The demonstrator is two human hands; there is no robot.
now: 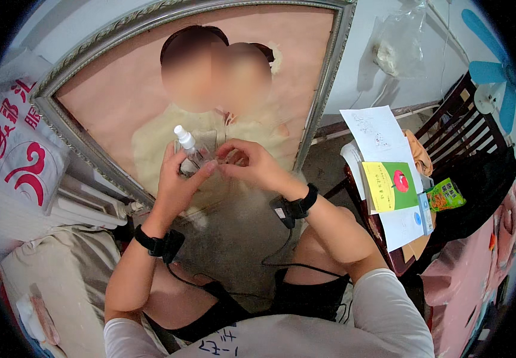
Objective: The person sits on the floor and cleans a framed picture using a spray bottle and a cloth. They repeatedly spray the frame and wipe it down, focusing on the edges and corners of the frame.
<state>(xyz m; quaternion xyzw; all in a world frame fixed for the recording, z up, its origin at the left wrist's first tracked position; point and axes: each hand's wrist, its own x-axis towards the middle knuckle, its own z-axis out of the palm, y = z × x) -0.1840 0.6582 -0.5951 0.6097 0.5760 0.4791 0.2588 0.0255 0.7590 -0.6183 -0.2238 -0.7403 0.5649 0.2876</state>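
Note:
My left hand (173, 176) is wrapped around a small clear plastic spray bottle (199, 154). Its white spray top (185, 137) tilts up to the left, above the fingers. Close beside the bottle, my right hand (255, 163) has its fingers bent and its fingertips near the left thumb. Whether these fingertips pinch something small and clear cannot be made out. Behind both hands stands a large framed portrait (105, 98) of two people, its faces blurred. The ornate silver-grey frame (328, 85) leans upright before me.
At the right, a dark wooden chair (397, 264) bears papers (372, 134), a yellow-green booklet (390, 185) and a green snack packet (446, 195). A blue-bladed fan (486, 71) stands behind. Black cables (305, 265) run from my wrist devices across my lap. Left is a cloth-covered surface (61, 264).

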